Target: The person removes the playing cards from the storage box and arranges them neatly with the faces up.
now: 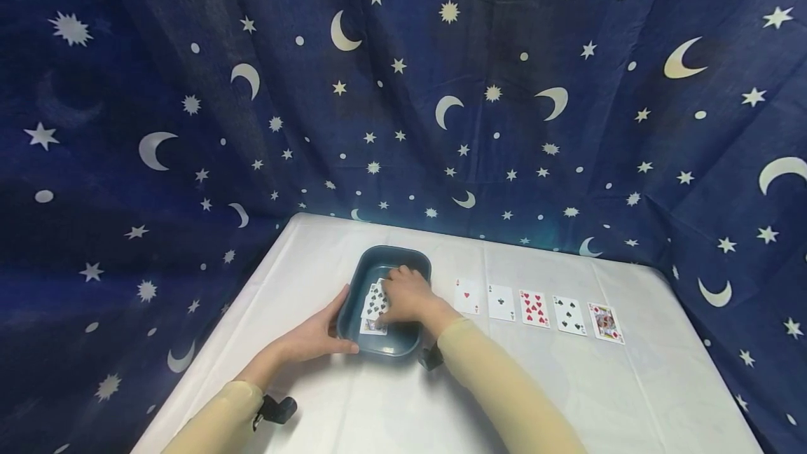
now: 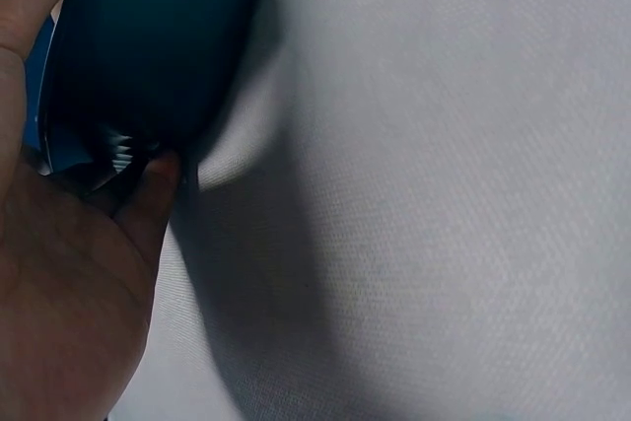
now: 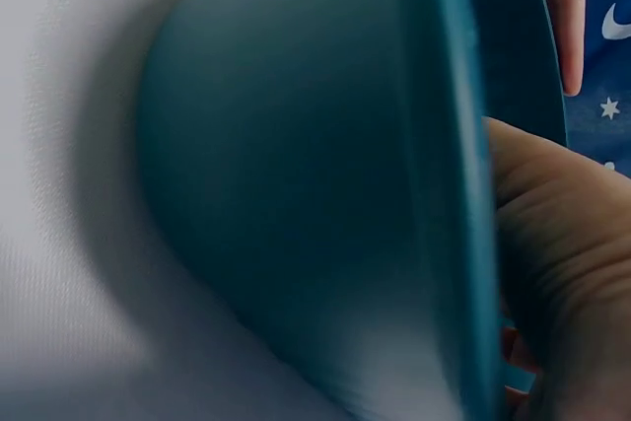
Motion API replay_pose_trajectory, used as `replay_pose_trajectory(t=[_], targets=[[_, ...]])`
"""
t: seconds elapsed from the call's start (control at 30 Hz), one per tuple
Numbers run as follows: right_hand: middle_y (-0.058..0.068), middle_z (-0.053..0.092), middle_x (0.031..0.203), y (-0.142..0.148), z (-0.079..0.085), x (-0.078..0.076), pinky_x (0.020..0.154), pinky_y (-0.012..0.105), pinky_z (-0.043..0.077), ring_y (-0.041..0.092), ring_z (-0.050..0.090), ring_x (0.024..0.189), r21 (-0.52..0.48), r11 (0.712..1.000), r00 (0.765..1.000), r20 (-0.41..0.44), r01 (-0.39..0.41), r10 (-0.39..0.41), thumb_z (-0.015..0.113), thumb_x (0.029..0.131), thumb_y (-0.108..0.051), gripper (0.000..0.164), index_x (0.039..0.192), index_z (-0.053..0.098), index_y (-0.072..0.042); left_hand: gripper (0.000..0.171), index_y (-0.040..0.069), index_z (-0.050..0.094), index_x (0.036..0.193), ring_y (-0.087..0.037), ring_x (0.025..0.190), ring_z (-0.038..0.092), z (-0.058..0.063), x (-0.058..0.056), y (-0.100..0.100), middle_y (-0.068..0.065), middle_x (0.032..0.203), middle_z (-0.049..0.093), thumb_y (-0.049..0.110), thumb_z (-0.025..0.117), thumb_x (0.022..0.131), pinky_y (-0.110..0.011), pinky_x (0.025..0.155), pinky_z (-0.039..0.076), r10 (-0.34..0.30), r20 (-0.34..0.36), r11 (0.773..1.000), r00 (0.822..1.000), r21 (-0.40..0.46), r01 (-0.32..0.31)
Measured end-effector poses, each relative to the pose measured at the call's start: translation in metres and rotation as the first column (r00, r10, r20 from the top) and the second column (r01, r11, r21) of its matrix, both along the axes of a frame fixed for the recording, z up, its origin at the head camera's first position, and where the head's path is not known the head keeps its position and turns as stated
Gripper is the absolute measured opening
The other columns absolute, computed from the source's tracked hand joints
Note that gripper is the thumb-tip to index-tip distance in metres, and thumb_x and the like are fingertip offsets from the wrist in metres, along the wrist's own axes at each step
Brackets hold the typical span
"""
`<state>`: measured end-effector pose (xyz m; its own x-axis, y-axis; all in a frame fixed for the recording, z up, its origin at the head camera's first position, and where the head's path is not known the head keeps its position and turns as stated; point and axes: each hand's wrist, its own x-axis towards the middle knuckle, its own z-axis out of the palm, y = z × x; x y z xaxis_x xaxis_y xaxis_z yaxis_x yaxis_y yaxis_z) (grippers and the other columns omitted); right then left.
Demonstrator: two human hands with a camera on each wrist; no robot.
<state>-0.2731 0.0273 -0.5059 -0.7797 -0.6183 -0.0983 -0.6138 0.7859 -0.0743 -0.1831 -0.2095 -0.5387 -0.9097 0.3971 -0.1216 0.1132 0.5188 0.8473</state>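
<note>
A dark teal plastic tray stands on the white-covered table. My left hand grips its left side, thumb at the near corner; in the left wrist view, the hand holds the tray wall. Inside lie several overlapping playing cards, spades and a face card among them. My right hand reaches over the right rim into the tray, its thumb over the cards. Its fingertips are hidden, so a pinch cannot be made out. The right wrist view shows that hand behind the tray's outer wall.
Right of the tray, several face-up cards lie in a spaced row: an ace of hearts, an ace of clubs, a hearts number card, a five of spades and a red-suit face card. A star-patterned curtain surrounds the table.
</note>
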Motion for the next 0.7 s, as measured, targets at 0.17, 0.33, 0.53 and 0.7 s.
replay_pose_trajectory(t=[0.17, 0.33, 0.53, 0.7], targets=[[0.004, 0.06, 0.136, -0.0016, -0.0015, -0.0005, 0.111, 0.044, 0.041, 0.023, 0.049, 0.122, 0.016, 1.0, 1.0, -0.005, 0.013, -0.013, 0.08, 0.068, -0.074, 0.091, 0.134, 0.067, -0.013, 0.127, 0.021, -0.001, 0.166, -0.027, 0.155, 0.015, -0.0011, -0.0004, 0.0004, -0.002, 0.172, 0.003, 0.041, 0.089, 0.079, -0.044, 0.12, 0.028, -0.002, 0.014, 1.0, 1.0, 0.017, 0.001], [0.004, 0.058, 0.138, -0.0012, -0.0043, -0.0026, 0.113, 0.046, 0.038, 0.025, 0.047, 0.126, 0.006, 0.999, 0.999, 0.011, 0.032, -0.032, 0.08, 0.067, -0.075, 0.092, 0.135, 0.067, -0.013, 0.127, 0.024, -0.001, 0.166, -0.025, 0.155, 0.014, -0.0003, -0.0004, 0.0004, 0.0, 0.172, 0.003, 0.042, 0.089, 0.078, -0.044, 0.121, 0.026, -0.002, 0.016, 1.0, 1.0, 0.013, 0.002], [0.005, 0.057, 0.142, -0.0006, -0.0073, -0.004, 0.117, 0.047, 0.035, 0.025, 0.046, 0.13, -0.013, 0.998, 0.998, 0.036, 0.061, -0.06, 0.08, 0.066, -0.075, 0.096, 0.138, 0.065, -0.013, 0.127, 0.026, -0.001, 0.166, -0.024, 0.155, 0.012, -0.0009, -0.0001, 0.0004, 0.001, 0.172, 0.004, 0.044, 0.089, 0.078, -0.043, 0.122, 0.024, -0.001, 0.016, 1.0, 1.0, 0.009, 0.001], [0.005, 0.056, 0.142, -0.0009, -0.0077, -0.0038, 0.118, 0.048, 0.033, 0.025, 0.046, 0.13, -0.017, 0.997, 0.996, 0.045, 0.077, -0.076, 0.081, 0.066, -0.074, 0.096, 0.138, 0.064, -0.013, 0.127, 0.026, -0.001, 0.166, -0.024, 0.155, 0.013, -0.001, -0.0002, 0.0002, 0.001, 0.171, 0.004, 0.044, 0.089, 0.078, -0.043, 0.122, 0.024, 0.0, 0.016, 1.0, 1.0, 0.015, 0.0]])
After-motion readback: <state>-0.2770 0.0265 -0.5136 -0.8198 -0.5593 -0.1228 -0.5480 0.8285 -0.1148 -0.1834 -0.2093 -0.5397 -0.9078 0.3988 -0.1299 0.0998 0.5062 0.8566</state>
